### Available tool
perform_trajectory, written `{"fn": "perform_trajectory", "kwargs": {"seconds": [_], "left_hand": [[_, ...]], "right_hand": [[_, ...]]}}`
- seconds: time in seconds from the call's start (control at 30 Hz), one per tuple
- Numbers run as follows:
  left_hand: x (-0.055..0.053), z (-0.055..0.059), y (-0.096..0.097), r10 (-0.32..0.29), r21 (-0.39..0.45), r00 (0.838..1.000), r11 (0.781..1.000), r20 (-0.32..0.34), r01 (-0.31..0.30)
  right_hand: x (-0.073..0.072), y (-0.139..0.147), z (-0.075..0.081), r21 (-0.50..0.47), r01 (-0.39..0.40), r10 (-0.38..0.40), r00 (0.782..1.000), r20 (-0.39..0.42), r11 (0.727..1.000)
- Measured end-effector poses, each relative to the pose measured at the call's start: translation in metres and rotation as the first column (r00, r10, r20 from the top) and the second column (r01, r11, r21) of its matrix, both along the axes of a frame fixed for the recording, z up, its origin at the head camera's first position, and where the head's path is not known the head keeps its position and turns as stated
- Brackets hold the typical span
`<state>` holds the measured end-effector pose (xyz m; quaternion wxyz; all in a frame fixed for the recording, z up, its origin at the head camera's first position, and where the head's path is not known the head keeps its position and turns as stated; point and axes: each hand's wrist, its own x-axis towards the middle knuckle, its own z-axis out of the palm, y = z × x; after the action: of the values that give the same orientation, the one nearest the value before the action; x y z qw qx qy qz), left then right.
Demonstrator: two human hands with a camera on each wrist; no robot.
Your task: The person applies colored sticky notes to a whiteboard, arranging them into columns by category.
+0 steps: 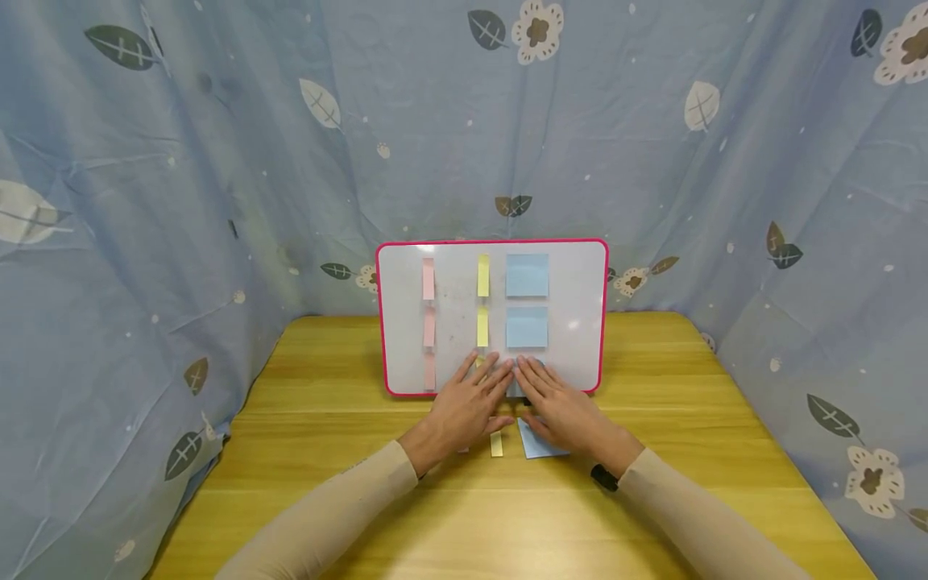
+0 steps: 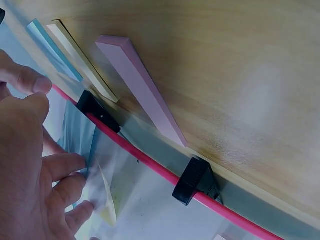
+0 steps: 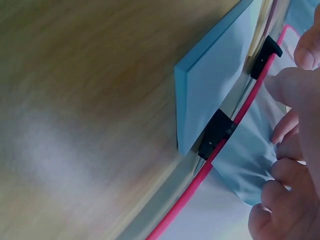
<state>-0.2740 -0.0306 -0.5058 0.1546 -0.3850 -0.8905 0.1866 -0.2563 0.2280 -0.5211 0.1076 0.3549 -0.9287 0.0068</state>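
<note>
Both hands lie with extended fingers against the lower part of a white board [image 1: 573, 354] with a pink-red rim. My left hand [image 1: 467, 407] and right hand [image 1: 565, 411] almost meet at the fingertips, over a blue sticky note [image 3: 245, 155] at the board's bottom edge. In the head view they hide most of this note. A yellow sticky note [image 2: 107, 195] beside it is partly covered by the left fingers, its end lifting off the board. Above the hands, the board bears two blue notes [image 1: 527, 327], two yellow strips [image 1: 482, 326] and, farther left, three pink strips [image 1: 429, 328].
On the wooden table [image 1: 326, 451], before the board, lie a blue note pad [image 3: 215, 75], a narrow yellow pad [image 2: 82, 60] and a narrow pink pad [image 2: 142, 90]. Black clips [image 2: 195, 180] grip the board's lower rim. A patterned blue curtain [image 1: 420, 121] surrounds the table.
</note>
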Motion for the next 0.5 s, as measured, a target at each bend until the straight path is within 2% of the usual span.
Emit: {"fn": "perform_trajectory", "kwargs": {"seconds": [0.2, 0.5], "left_hand": [[0.0001, 0.0011, -0.0012, -0.004, -0.006, 1.000, 1.000, -0.004, 0.004], [-0.0003, -0.0002, -0.0010, -0.003, -0.015, 1.000, 1.000, -0.010, 0.003]], "right_hand": [[0.0019, 0.0022, 0.0001, 0.053, 0.029, -0.029, 1.000, 0.012, 0.998], [0.0022, 0.0032, -0.0009, 0.059, 0.065, -0.068, 0.996, 0.058, 0.996]]}}
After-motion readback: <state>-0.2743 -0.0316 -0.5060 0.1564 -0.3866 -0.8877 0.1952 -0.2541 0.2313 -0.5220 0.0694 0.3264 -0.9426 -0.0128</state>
